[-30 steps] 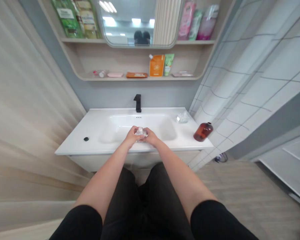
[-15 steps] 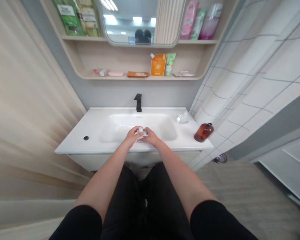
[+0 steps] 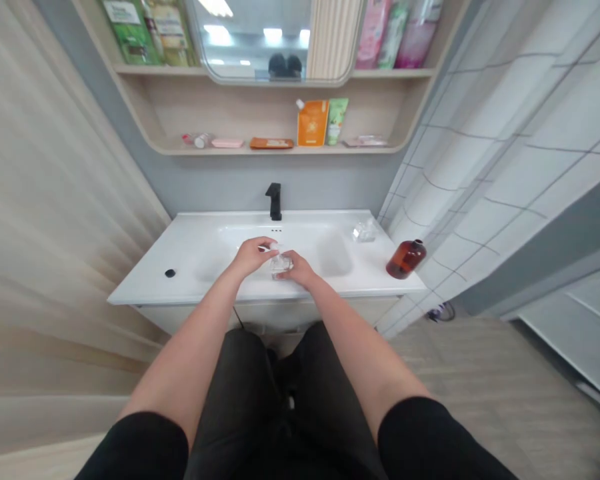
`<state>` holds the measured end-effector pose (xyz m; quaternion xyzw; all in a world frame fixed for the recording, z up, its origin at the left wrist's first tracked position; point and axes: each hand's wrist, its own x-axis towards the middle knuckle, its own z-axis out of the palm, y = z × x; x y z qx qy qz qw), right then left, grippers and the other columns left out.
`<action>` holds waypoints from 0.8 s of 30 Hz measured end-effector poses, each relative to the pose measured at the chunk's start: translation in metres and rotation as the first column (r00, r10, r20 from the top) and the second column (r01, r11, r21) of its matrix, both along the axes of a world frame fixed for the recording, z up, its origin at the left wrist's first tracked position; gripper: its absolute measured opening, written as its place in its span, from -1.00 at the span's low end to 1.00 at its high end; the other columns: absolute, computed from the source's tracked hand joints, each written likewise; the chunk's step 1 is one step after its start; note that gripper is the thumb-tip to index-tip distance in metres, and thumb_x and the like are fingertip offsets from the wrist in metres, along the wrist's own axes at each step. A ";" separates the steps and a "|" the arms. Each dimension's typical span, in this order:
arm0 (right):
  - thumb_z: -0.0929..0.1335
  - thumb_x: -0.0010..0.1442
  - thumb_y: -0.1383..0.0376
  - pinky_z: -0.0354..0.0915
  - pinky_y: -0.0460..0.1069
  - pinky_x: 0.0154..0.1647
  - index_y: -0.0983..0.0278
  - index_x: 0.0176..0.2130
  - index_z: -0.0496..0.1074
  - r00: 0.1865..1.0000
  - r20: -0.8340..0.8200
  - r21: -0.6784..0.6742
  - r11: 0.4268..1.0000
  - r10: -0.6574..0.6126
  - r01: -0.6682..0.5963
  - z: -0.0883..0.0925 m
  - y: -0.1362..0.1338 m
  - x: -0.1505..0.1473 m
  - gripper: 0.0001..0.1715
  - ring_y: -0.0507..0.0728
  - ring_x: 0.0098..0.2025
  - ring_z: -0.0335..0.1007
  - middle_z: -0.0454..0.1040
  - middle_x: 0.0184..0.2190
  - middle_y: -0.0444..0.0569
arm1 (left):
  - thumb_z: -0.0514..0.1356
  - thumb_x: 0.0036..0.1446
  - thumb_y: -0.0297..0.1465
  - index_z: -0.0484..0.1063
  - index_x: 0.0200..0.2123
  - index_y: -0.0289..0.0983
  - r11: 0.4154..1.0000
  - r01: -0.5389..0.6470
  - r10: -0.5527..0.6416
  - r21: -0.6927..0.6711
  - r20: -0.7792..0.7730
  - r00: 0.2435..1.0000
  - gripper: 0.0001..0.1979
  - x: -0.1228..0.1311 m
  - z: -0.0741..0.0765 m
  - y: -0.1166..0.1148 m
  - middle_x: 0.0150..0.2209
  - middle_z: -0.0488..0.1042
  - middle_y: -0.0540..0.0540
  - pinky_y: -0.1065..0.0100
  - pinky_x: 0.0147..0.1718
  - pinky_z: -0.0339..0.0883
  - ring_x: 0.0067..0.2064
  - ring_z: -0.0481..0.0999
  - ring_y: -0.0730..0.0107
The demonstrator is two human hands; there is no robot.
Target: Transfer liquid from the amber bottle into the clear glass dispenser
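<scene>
Right hand gripping clear bottle above white basin; left hand curled at 9 o'clock, pinch unclear; amber bottle at 3 o'clock.

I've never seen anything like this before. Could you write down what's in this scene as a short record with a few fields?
Place: white washbasin below a black faucet
Object in hand: clear glass container
Left hand: curled, by the container's top; unclear whether it holds anything
Right hand: fingers against the container's side
Also on basin: amber bottle, small clear glass item
</scene>
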<state>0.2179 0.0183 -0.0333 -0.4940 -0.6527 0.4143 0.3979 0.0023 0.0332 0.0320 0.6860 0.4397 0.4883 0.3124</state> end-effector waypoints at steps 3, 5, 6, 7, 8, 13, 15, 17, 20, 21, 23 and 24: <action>0.73 -0.27 0.18 0.42 0.14 0.13 0.11 0.07 0.50 1.000 -0.020 -0.018 1.000 0.006 -0.007 -0.002 0.001 0.000 -0.09 0.24 -0.04 0.52 0.59 -0.11 -0.18 | 0.58 -0.01 -0.17 0.75 -0.19 -0.19 1.000 0.000 0.000 -0.009 -0.006 1.000 -0.66 -0.007 0.013 0.007 -0.26 0.72 -0.11 0.11 -0.03 0.56 -0.23 0.65 0.15; 0.72 -0.25 0.17 0.43 0.13 0.11 0.11 0.09 0.50 0.999 -0.033 -0.036 0.999 0.010 -0.012 -0.004 0.002 0.000 -0.09 0.23 -0.08 0.53 0.58 -0.13 -0.19 | 0.60 -0.04 -0.20 0.73 -0.21 -0.20 1.000 -0.019 0.019 -0.010 0.004 1.000 -0.66 -0.007 0.016 0.008 -0.29 0.70 -0.09 0.13 -0.04 0.56 -0.25 0.63 0.17; 0.72 -0.24 0.17 0.43 0.13 0.10 0.10 0.09 0.50 0.999 -0.036 -0.042 0.999 0.011 -0.012 -0.005 0.002 0.000 -0.09 0.22 -0.09 0.53 0.58 -0.14 -0.19 | 0.61 -0.05 -0.22 0.73 -0.21 -0.20 0.999 -0.034 0.034 -0.014 0.013 0.999 -0.66 -0.006 0.016 0.007 -0.29 0.69 -0.09 0.13 -0.04 0.56 -0.25 0.63 0.18; 0.72 -0.25 0.17 0.44 0.13 0.10 0.11 0.09 0.50 0.999 -0.036 -0.046 0.999 0.011 -0.012 -0.006 0.003 0.000 -0.08 0.22 -0.10 0.53 0.58 -0.13 -0.19 | 0.61 -0.06 -0.24 0.72 -0.19 -0.20 0.999 -0.048 0.049 -0.022 0.027 0.998 -0.65 -0.005 0.016 0.006 -0.30 0.68 -0.09 0.14 -0.04 0.55 -0.25 0.63 0.19; 0.73 -0.26 0.17 0.44 0.13 0.11 0.11 0.09 0.50 0.999 -0.038 -0.049 0.999 0.010 -0.012 -0.007 0.003 0.000 -0.08 0.22 -0.10 0.53 0.58 -0.13 -0.19 | 0.60 -0.07 -0.25 0.72 -0.15 -0.21 0.998 -0.060 0.062 -0.037 0.053 0.997 -0.62 -0.003 0.015 0.005 -0.31 0.67 -0.08 0.15 -0.05 0.55 -0.26 0.62 0.20; 0.72 -0.26 0.20 0.44 0.14 0.13 0.11 0.05 0.51 0.997 -0.071 -0.036 0.999 0.014 -0.017 -0.006 0.002 0.000 -0.12 0.21 -0.09 0.54 0.60 -0.08 -0.19 | 0.58 -0.09 -0.17 0.66 0.00 -0.22 0.992 -0.058 0.084 -0.117 0.232 0.969 -0.44 -0.005 0.012 -0.006 -0.34 0.60 -0.02 0.20 -0.11 0.51 -0.25 0.59 0.26; 0.72 -0.26 0.22 0.44 0.14 0.14 0.11 0.06 0.51 0.997 -0.072 -0.028 1.000 0.005 -0.007 -0.005 0.001 0.000 -0.12 0.20 -0.10 0.53 0.59 -0.12 -0.20 | 0.58 -0.11 -0.12 0.61 -0.07 -0.23 0.987 -0.093 0.131 -0.133 0.317 0.939 -0.45 -0.018 0.010 -0.010 -0.29 0.62 -0.05 0.22 -0.10 0.51 -0.23 0.60 0.29; 0.72 -0.26 0.23 0.44 0.14 0.14 0.11 0.07 0.52 0.998 -0.066 -0.029 1.000 0.002 -0.004 -0.005 0.000 0.000 -0.10 0.20 -0.12 0.53 0.58 -0.16 -0.22 | 0.58 -0.16 -0.12 0.55 -0.17 -0.22 0.975 -0.157 0.209 -0.159 0.400 0.892 -0.47 -0.043 0.007 -0.014 -0.27 0.61 -0.05 0.22 -0.09 0.52 -0.23 0.59 0.32; 0.72 -0.26 0.22 0.45 0.15 0.13 0.12 0.08 0.52 0.998 -0.061 -0.024 1.000 0.004 -0.006 -0.005 0.000 0.000 -0.09 0.20 -0.11 0.53 0.58 -0.13 -0.20 | 0.55 -0.21 -0.22 0.47 -0.24 -0.21 0.921 -0.335 0.390 -0.201 0.472 0.790 -0.52 -0.103 0.004 -0.018 -0.30 0.55 0.01 0.22 -0.07 0.54 -0.26 0.58 0.36; 0.73 -0.26 0.21 0.45 0.15 0.13 0.12 0.08 0.53 0.998 -0.063 -0.019 1.000 0.009 -0.010 -0.005 0.000 0.000 -0.09 0.20 -0.10 0.53 0.58 -0.11 -0.18 | 0.53 -0.20 -0.26 0.45 -0.24 -0.21 0.884 -0.417 0.465 -0.209 0.466 0.753 -0.54 -0.128 0.003 -0.020 -0.32 0.53 0.03 0.22 -0.07 0.54 -0.27 0.58 0.35; 0.73 -0.26 0.20 0.45 0.14 0.13 0.12 0.08 0.52 0.997 -0.078 -0.013 1.000 0.022 -0.023 -0.005 0.001 0.000 -0.09 0.21 -0.09 0.53 0.59 -0.09 -0.17 | 0.47 -0.16 -0.34 0.43 -0.24 -0.20 0.784 -0.577 0.617 -0.228 0.381 0.688 -0.60 -0.180 0.002 -0.026 -0.35 0.49 0.06 0.20 -0.08 0.55 -0.28 0.57 0.33; 0.73 -0.27 0.20 0.46 0.14 0.12 0.13 0.08 0.52 0.996 -0.087 -0.012 0.999 0.030 -0.031 -0.005 0.001 0.000 -0.08 0.21 -0.09 0.53 0.59 -0.09 -0.17 | 0.45 -0.13 -0.36 0.43 -0.24 -0.20 0.723 -0.656 0.689 -0.216 0.302 0.659 -0.63 -0.204 0.002 -0.030 -0.36 0.48 0.07 0.18 -0.07 0.54 -0.29 0.56 0.32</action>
